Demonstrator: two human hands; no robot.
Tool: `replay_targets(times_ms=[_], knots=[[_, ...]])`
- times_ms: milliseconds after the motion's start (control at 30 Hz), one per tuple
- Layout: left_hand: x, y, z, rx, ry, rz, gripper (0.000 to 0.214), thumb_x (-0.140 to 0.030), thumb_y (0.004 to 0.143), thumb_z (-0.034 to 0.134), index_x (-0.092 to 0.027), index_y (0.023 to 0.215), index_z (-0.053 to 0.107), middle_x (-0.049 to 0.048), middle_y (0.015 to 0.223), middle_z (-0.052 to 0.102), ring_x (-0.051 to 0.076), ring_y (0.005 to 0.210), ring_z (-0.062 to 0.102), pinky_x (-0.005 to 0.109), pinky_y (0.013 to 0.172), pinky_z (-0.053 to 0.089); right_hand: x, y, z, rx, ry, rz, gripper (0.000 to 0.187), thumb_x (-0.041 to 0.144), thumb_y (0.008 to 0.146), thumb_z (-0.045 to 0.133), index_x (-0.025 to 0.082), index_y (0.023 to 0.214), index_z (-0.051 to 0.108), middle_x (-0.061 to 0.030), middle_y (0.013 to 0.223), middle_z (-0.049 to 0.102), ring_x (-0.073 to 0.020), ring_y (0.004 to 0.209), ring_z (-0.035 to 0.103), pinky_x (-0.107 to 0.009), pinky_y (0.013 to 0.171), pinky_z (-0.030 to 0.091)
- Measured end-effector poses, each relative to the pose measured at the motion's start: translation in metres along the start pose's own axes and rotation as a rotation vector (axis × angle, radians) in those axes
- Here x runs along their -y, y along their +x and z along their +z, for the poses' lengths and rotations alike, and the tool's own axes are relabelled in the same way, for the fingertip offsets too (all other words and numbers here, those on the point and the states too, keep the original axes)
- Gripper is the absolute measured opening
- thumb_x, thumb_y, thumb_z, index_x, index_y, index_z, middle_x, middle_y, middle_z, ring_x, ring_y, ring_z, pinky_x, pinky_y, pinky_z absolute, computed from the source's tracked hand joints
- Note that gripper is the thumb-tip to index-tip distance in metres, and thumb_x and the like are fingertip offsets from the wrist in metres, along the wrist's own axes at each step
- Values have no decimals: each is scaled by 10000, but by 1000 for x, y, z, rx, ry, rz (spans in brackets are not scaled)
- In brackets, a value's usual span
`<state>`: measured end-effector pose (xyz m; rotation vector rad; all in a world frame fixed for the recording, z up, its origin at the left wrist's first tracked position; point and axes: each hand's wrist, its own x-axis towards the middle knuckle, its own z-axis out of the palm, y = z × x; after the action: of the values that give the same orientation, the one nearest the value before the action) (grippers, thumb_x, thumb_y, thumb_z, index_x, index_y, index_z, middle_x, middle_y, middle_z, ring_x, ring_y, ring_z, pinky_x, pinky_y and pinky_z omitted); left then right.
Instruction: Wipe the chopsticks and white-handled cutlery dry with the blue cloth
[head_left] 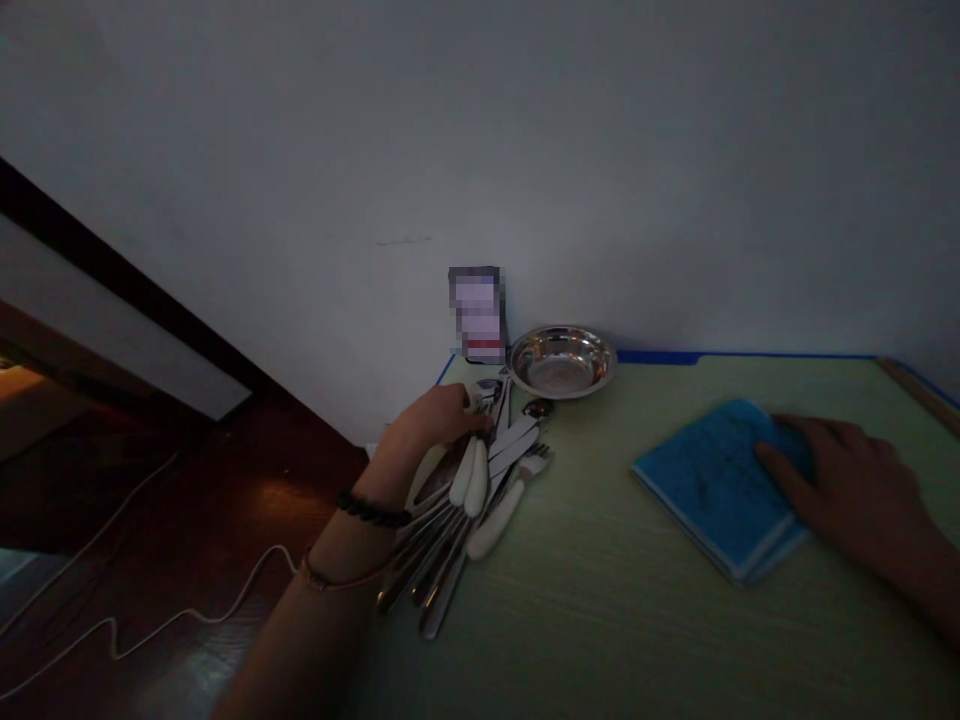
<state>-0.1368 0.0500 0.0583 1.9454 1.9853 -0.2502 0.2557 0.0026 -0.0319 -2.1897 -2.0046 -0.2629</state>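
A pile of metal cutlery (450, 560), some pieces with white handles, lies at the left side of the table. My left hand (435, 420) reaches over its upper end, fingers curled round white-handled cutlery (469, 480); the exact grip is partly hidden. A white-handled fork (502, 515) lies at the right of the pile. On the right, my right hand (847, 475) grips the edge of a folded blue cloth (712, 490), thumb on top. The cloth is slightly blurred and has dark marks.
A round, shallow steel bowl (562, 362) stands at the back of the green table (600, 620), near the wall. Beside it a phone (478, 315) leans upright. A wooden strip (919, 395) lies at the far right edge. A white cable (202, 615) runs across the floor.
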Motion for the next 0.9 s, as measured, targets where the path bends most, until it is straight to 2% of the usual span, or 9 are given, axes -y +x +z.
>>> replay_targets(times_ms=[167, 300, 367, 467, 567, 633, 733, 800, 900], knots=[[1, -7, -6, 71, 51, 23, 287, -329, 722, 513, -94, 806, 656, 131, 790, 698, 186, 605, 646, 248, 545, 469, -3, 0, 4, -17, -2, 4, 575, 553, 831, 200, 187, 1191, 461, -137, 1125, 512, -345, 988, 486, -456, 790, 429], [1, -3, -9, 69, 69, 38, 289, -326, 744, 479, -99, 780, 655, 117, 751, 695, 177, 594, 639, 253, 573, 471, -4, 2, 6, -15, 5, 3, 574, 561, 825, 212, 193, 1191, 458, -136, 1128, 517, -347, 1002, 485, -473, 771, 436], [0, -4, -10, 23, 77, 48, 362, -406, 770, 450, -108, 854, 639, 128, 826, 687, 200, 675, 645, 278, 635, 472, -4, 2, 5, -17, 9, 7, 571, 560, 824, 218, 193, 1187, 463, -138, 1132, 518, -347, 1001, 487, -481, 767, 435], [-5, -12, -5, -79, 82, 65, 616, -599, 761, 373, -112, 1112, 513, 177, 1048, 614, 271, 902, 600, 342, 749, 451, -2, 1, 2, -9, 24, 10, 563, 549, 830, 223, 188, 1190, 464, -141, 1134, 516, -344, 998, 487, -480, 770, 435], [-18, -28, 12, -150, 84, 128, 852, -733, 673, 359, -142, 1286, 316, 188, 1274, 437, 325, 1071, 490, 403, 848, 403, -1, 0, 1, -5, 29, 9, 559, 542, 831, 232, 186, 1196, 461, -137, 1135, 514, -342, 1005, 481, -475, 787, 430], [-28, -39, 26, -210, 118, 216, 881, -765, 638, 364, -178, 1293, 306, 175, 1356, 328, 371, 1137, 408, 437, 836, 403, 0, 0, 1, -3, 28, 9, 554, 538, 831, 243, 184, 1195, 463, -135, 1133, 513, -340, 1005, 480, -473, 803, 425], [-41, -51, 42, -342, 215, 278, 781, -707, 662, 427, -142, 1201, 409, 185, 1316, 359, 376, 1165, 346, 465, 868, 368, 1, 0, -1, -1, 27, 16, 549, 527, 833, 251, 177, 1198, 464, -139, 1139, 506, -342, 1008, 476, -470, 814, 420], [-47, -55, 46, -421, 285, 316, 621, -616, 704, 471, -130, 1090, 491, 174, 1201, 454, 350, 1110, 387, 450, 863, 362, 2, 0, -4, 1, 23, 23, 547, 522, 835, 253, 174, 1200, 464, -142, 1141, 505, -345, 1009, 476, -471, 814, 419], [-53, -53, 48, -458, 365, 362, 392, -481, 779, 456, -135, 923, 569, 148, 1022, 544, 320, 995, 448, 437, 815, 369, 5, -1, -6, 1, 18, 26, 539, 519, 837, 255, 181, 1199, 467, -136, 1146, 506, -348, 1002, 482, -472, 813, 421]])
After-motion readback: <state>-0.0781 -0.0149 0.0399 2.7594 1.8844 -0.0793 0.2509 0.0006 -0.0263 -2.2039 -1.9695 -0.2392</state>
